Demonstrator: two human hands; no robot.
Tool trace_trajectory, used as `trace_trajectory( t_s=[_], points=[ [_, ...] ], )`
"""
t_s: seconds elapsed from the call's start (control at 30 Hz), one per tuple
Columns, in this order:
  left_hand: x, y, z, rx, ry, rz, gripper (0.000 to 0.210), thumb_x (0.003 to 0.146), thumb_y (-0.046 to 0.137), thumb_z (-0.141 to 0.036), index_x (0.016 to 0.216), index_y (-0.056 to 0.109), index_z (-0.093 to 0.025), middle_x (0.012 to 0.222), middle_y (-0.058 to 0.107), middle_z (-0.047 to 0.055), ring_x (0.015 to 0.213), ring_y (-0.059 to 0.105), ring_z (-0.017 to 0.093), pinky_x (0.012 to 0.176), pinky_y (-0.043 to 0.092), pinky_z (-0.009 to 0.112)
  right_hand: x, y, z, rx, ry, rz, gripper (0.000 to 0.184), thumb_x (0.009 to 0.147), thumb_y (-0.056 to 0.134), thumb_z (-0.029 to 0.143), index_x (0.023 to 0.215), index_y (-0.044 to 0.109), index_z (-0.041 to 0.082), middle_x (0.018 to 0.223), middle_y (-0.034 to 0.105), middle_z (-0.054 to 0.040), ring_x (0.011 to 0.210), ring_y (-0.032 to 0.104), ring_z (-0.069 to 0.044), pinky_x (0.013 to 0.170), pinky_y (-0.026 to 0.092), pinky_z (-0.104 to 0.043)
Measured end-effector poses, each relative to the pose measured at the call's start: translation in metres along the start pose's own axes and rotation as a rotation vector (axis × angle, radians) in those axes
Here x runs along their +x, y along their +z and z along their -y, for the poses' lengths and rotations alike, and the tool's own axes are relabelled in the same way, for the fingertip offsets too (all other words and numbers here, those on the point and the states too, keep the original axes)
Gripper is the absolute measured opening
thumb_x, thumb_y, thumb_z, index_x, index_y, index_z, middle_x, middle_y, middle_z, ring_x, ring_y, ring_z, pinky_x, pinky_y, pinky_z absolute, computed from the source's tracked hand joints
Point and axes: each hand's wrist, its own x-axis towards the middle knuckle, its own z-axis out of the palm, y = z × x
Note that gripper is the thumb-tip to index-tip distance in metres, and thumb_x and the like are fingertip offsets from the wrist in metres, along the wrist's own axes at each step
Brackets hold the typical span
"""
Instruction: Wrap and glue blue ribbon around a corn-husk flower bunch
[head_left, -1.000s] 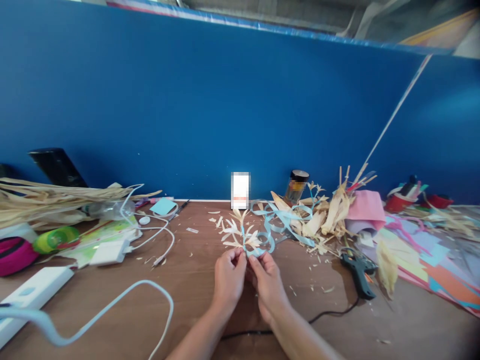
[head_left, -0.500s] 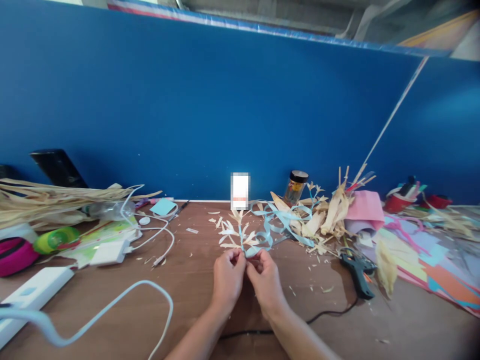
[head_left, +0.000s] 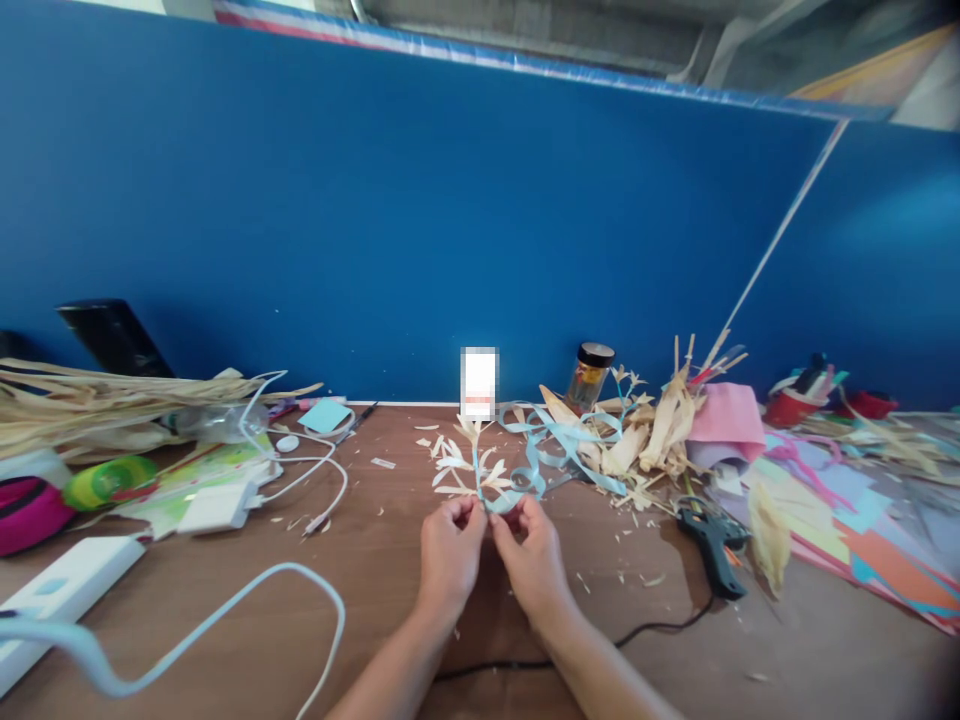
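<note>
At the centre of the table, my left hand (head_left: 451, 550) pinches the lower end of a small stem (head_left: 475, 465) with pale husk leaves spread on both sides. Close beside it, my right hand (head_left: 529, 552) is closed on a light blue ribbon (head_left: 504, 500) where it meets the stem. Fingertips of both hands nearly touch, so the exact contact is hidden. From there the ribbon trails back in loose loops to the right, toward a heap of dried corn husks (head_left: 637, 440).
A glue gun (head_left: 711, 545) with a black cord lies to the right, near coloured paper (head_left: 877, 550) and a pink sheet (head_left: 724, 415). A lidded jar (head_left: 590, 378) stands at the back. On the left are a power strip (head_left: 67, 590), white cables and a charger (head_left: 217, 507).
Both hands and the stem have shifted very slightly left, and the fingers keep their pinch. The surrounding things lie as before.
</note>
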Motion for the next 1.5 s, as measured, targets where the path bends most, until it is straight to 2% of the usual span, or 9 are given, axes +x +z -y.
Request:
trace_trajectory(
  t_s=[0.1,0.17,0.3,0.47,0.67,0.83,1.1,1.33,1.5],
  points=[
    [0.003,-0.007,-0.007,0.17,0.073,-0.005,0.024,0.071,0.051,-0.031,0.072,0.066,-0.012,0.065,0.065,0.003,0.062,0.056,0.017,0.061,0.041,0.025,0.004,-0.006,0.004,-0.121,-0.06,-0.1,0.014,0.075,0.054,0.029,0.068,0.052,0.018,0.056,0.05,0.0033,0.052,0.047,-0.011,0.05,0.038,-0.021],
    [0.004,-0.011,-0.011,0.287,0.132,-0.004,0.024,0.073,0.048,-0.03,0.072,0.066,-0.014,0.067,0.065,0.003,0.065,0.057,0.017,0.063,0.041,0.026,0.005,-0.01,0.01,-0.179,-0.159,-0.071,0.015,0.078,0.051,0.029,0.069,0.053,0.018,0.058,0.051,0.0024,0.053,0.046,-0.011,0.051,0.039,-0.022],
    [0.005,-0.015,-0.015,0.382,0.19,-0.018,0.024,0.075,0.046,-0.029,0.075,0.066,-0.017,0.071,0.066,0.003,0.066,0.058,0.017,0.062,0.041,0.025,0.003,-0.013,0.019,-0.276,-0.428,0.123,0.015,0.081,0.047,0.022,0.082,0.062,0.02,0.079,0.062,-0.0039,0.076,0.055,-0.016,0.07,0.044,-0.027],
    [0.005,-0.017,-0.017,0.348,0.187,-0.031,0.025,0.076,0.046,-0.03,0.082,0.066,-0.017,0.071,0.067,0.003,0.065,0.058,0.017,0.062,0.042,0.025,0.004,-0.013,0.016,-0.41,-0.529,0.14,0.033,0.083,0.04,0.013,0.111,0.054,0.023,0.109,0.059,-0.0061,0.101,0.049,-0.019,0.09,0.038,-0.037],
    [0.003,-0.012,-0.019,0.26,0.154,-0.018,0.023,0.074,0.049,-0.029,0.081,0.066,-0.016,0.077,0.069,0.004,0.071,0.061,0.018,0.068,0.044,0.027,0.009,-0.01,0.01,-0.426,-0.449,0.171,0.034,0.084,0.04,0.018,0.115,0.052,0.023,0.108,0.059,-0.0071,0.104,0.048,-0.02,0.092,0.037,-0.04],
    [0.0,-0.007,-0.018,0.233,0.154,-0.027,0.021,0.073,0.051,-0.03,0.079,0.067,-0.016,0.078,0.069,0.005,0.072,0.062,0.019,0.069,0.045,0.027,0.011,-0.003,-0.004,-0.148,-0.207,0.074,0.028,0.086,0.037,0.028,0.102,0.059,0.02,0.102,0.062,-0.0073,0.096,0.054,-0.018,0.087,0.04,-0.033],
    [-0.001,-0.006,-0.018,0.259,0.174,-0.092,0.022,0.073,0.051,-0.029,0.081,0.066,-0.015,0.078,0.068,0.005,0.071,0.061,0.018,0.068,0.046,0.027,0.007,0.004,-0.005,0.097,-0.001,0.189,0.026,0.083,0.043,0.034,0.089,0.063,0.018,0.078,0.063,-0.002,0.074,0.055,-0.016,0.068,0.042,-0.026],
    [-0.003,-0.004,-0.012,0.313,0.252,-0.111,0.021,0.074,0.052,-0.031,0.084,0.065,-0.018,0.082,0.067,0.005,0.075,0.06,0.018,0.071,0.044,0.028,0.005,0.008,-0.003,0.438,0.161,0.151,0.02,0.077,0.054,0.033,0.088,0.062,0.018,0.081,0.065,-0.0021,0.081,0.056,-0.016,0.076,0.042,-0.027],
    [-0.001,-0.002,-0.013,0.055,0.082,-0.015,0.022,0.072,0.055,-0.032,0.08,0.066,-0.015,0.071,0.066,0.003,0.066,0.058,0.015,0.065,0.043,0.025,0.005,0.009,-0.005,0.563,0.302,0.075,0.024,0.074,0.058,0.037,0.085,0.064,0.017,0.079,0.067,-0.0034,0.077,0.059,-0.016,0.073,0.044,-0.028]
  ],
)
